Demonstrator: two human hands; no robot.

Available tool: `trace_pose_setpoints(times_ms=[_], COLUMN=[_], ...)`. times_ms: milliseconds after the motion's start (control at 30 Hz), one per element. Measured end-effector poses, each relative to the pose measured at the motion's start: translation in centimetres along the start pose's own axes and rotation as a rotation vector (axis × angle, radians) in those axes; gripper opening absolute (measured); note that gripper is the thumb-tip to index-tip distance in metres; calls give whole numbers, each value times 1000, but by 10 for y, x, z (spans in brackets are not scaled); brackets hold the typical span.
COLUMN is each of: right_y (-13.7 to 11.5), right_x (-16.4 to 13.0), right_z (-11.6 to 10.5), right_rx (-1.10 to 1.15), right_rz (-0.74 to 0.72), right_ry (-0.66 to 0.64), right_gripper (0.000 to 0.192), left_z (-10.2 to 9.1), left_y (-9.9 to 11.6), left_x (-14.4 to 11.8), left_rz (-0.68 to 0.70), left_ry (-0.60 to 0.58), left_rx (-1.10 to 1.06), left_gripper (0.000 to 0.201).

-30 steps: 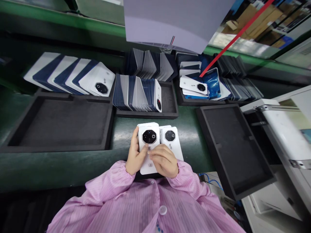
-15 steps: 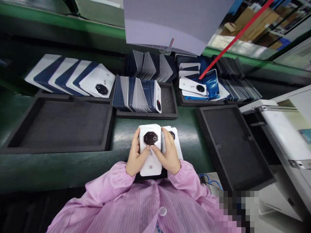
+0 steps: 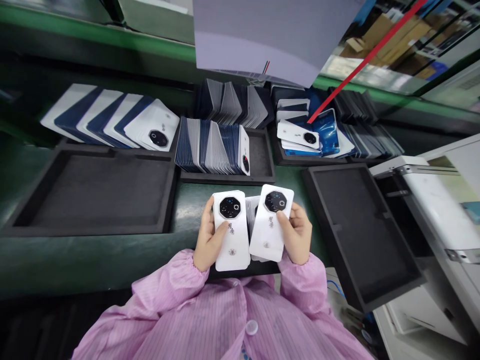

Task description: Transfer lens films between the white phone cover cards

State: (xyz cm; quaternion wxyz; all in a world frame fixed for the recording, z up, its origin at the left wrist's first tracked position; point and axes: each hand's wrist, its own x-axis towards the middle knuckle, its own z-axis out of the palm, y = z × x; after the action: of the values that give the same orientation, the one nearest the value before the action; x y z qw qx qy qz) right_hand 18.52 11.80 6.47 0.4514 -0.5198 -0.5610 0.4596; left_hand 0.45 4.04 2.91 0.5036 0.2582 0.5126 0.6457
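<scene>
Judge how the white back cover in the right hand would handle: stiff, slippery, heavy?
The white back cover looks thin and flat, so probably light and fairly stiff. Its glossy face suggests it may slip; the right hand pinches it by thumb and edge. The dark camera window seems scratch-prone.

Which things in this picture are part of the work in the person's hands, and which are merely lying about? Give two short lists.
In hand:
- left hand gripping a white back cover
- right hand gripping a second white cover
- small stack of covers between them

Lying about:
- empty black tray on the left
- upright rows of covers
- empty black tray on the right
- white machine
</scene>
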Motion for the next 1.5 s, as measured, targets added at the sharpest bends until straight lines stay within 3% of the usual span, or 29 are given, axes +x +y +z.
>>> trace_pose_setpoints(times_ms=[100,167,267,333,400,567,700,867,1200,1300,1500], right_y=[12,23,34,30,16,-25,-31,-28,-31,-34,-24], right_x=[2,2,3,3,3,6,13,18,30,23,-10], right_z=[-13,-16,-15,-10,-1,31,48,48,43,44,51], right_rx=[-153,-376,-735,-830,-768,-582,-608,-528,-475,-553,-582], right_rz=[1,-24,-187,-333,-434,-581,-611,-573,-464,-548,-834], right_ry=[-29,-64,-46,1,-14,-258,-324,-328,-478,-430,-337], right_gripper=[42,42,42,42,37,23,19,11,7,9,11], left_z=[1,1,3,3,3,-1,-4,-4,-5,-4,-3], left_y=[1,3,4,4,3,-8,-13,-12,-13,-13,-9], left_x=[0,0,0,-1,-1,-3,-4,-5,-7,-6,-1], left_rz=[-11,-8,-13,-19,-21,73,215,310,387,354,177], left_ry=[3,10,32,32,16,-62,-94,-134,-126,-99,-56], left_rx=[11,11,7,1,11,163,363,503,602,581,294], left_gripper=[70,69,69,70,69,62,58,58,59,58,60])
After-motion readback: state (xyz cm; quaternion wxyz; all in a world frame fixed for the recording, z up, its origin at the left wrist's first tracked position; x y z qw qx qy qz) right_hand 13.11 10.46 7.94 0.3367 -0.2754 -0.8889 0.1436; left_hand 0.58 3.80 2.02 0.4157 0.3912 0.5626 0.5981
